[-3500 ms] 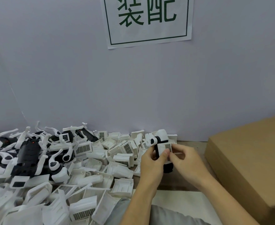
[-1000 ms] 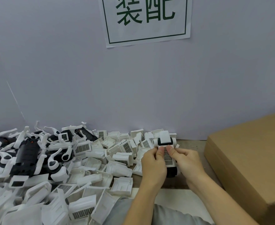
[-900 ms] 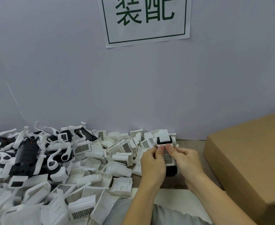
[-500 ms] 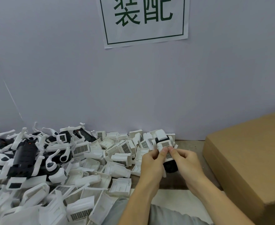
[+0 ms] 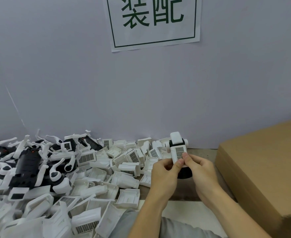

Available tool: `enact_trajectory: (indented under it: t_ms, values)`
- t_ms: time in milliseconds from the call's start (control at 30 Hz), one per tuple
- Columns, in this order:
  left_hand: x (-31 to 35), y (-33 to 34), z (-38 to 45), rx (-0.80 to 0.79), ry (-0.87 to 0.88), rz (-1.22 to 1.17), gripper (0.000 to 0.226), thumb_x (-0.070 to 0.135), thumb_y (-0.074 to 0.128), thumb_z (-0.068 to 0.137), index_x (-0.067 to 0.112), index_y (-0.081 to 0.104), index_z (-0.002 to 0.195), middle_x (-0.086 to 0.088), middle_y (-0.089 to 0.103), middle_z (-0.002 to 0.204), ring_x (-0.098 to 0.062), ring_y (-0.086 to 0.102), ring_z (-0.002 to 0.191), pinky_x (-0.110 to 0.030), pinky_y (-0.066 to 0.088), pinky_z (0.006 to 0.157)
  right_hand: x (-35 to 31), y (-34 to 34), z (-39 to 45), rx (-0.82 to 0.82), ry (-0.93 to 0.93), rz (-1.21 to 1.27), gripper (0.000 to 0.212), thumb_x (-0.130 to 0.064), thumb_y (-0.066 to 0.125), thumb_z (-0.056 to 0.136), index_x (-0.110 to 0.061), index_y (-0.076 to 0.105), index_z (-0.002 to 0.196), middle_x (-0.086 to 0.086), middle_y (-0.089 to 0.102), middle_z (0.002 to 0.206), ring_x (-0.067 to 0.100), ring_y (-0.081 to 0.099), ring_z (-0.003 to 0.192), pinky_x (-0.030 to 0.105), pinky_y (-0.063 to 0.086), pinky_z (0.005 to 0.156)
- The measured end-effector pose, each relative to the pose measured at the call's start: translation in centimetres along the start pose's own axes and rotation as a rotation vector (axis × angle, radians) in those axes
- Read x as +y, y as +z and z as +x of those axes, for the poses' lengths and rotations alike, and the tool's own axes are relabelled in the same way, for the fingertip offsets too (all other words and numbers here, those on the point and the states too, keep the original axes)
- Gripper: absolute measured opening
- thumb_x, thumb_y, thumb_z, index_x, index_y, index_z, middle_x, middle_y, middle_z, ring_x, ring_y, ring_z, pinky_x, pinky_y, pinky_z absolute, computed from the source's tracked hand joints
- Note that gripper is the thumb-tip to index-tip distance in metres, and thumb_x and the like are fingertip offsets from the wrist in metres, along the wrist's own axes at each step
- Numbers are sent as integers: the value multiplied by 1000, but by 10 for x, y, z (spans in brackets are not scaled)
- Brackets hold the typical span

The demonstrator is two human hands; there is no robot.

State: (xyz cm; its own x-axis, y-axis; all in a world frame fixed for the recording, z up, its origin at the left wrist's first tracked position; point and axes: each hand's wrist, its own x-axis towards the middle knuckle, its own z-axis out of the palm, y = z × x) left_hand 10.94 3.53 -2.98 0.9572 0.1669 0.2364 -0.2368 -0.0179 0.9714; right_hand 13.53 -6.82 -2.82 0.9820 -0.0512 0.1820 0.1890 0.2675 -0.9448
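Small white-and-black part (image 5: 177, 148) held up in both hands, in front of the wall.
Left hand (image 5: 165, 176) and right hand (image 5: 201, 170) have their fingers curled round its lower end, thumbs side by side pressing on the grilled white face. The part is off the bench, just right of the heap of loose white covers (image 5: 124, 169) and left of the cardboard box (image 5: 261, 169).

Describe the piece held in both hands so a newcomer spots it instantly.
Look left of the cardboard box, at the right end of the pile of white grille covers. The white-and-black assembly sits pinched between left hand and right hand; alone among the loose covers, it has round side knobs.
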Motion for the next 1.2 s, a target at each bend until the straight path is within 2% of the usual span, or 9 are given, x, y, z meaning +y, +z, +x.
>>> enact_trajectory:
  t_ms: [367, 533, 600, 733, 867, 933, 1000, 1133, 1200]
  values:
    - [4, 0, -1, 57, -74, -66, 21, 32, 71, 92, 15, 80, 99, 2, 79, 89, -9, 75, 89, -13, 54, 70, -2, -3, 4, -11, 0, -45, 12, -26, 71, 91, -17, 74, 99, -4, 78, 84, 7, 74, 80, 19, 53, 66]
    - [4, 0, -1, 107, -169, -204, 41, 42, 58, 100, 8, 80, 93, -35, 69, 100, -26, 74, 94, -45, 53, 99, 2, -1, -1, -33, -184, -296, 9, -29, 72, 90, -29, 65, 96, -18, 72, 86, -1, 67, 86, 7, 48, 62]
    - [3, 1, 2, 139, -239, -310, 47, 43, 47, 105, 8, 78, 101, -28, 73, 100, -26, 74, 95, -51, 54, 98, 1, 0, -3, -111, -271, -478, 16, -32, 74, 87, -38, 63, 97, -23, 68, 93, -6, 63, 92, 6, 46, 68]
    - [3, 2, 5, 85, -257, -358, 43, 36, 40, 108, 12, 74, 114, -7, 78, 96, -19, 74, 92, -33, 59, 83, -2, 0, -3, -55, -374, -729, 34, -35, 76, 81, -45, 54, 106, -23, 54, 100, -8, 54, 93, 2, 39, 69]
    - [5, -1, 3, 171, -75, -61, 31, 19, 52, 104, 14, 77, 87, -1, 78, 82, -14, 74, 83, -27, 58, 80, -5, -7, 0, 85, -220, -446, 25, -26, 74, 85, -26, 60, 105, -11, 66, 95, -11, 64, 72, 6, 45, 49]
    - [9, -5, 4, 353, 28, 78, 29, 13, 56, 99, 18, 70, 75, -2, 72, 73, -13, 67, 72, -21, 53, 67, -11, -15, 2, 118, -116, -338, 12, -23, 68, 90, -18, 63, 99, 1, 68, 91, 8, 67, 53, 18, 44, 39]
    - [14, -10, 5, 455, 81, 117, 16, 14, 59, 98, 25, 64, 87, 2, 67, 86, -12, 60, 77, -16, 47, 63, -17, -24, 5, 102, -28, -284, 16, -25, 61, 94, -9, 65, 94, 8, 68, 86, 25, 65, 43, 27, 42, 41]
    - [20, -20, 7, 247, 3, -162, 26, 25, 61, 99, 43, 62, 119, 17, 58, 122, -4, 57, 113, -27, 49, 92, -26, -31, 9, 5, 200, 25, 26, -30, 57, 90, -5, 62, 87, 7, 68, 101, 32, 55, 48, 27, 42, 40]
    - [24, -22, 8, 69, -77, -369, 23, 24, 60, 99, 33, 71, 118, 4, 68, 121, -14, 66, 106, -32, 56, 82, -26, -29, 6, -113, 244, 173, 28, -24, 51, 93, -5, 69, 84, 9, 66, 94, 24, 56, 55, 28, 40, 44]
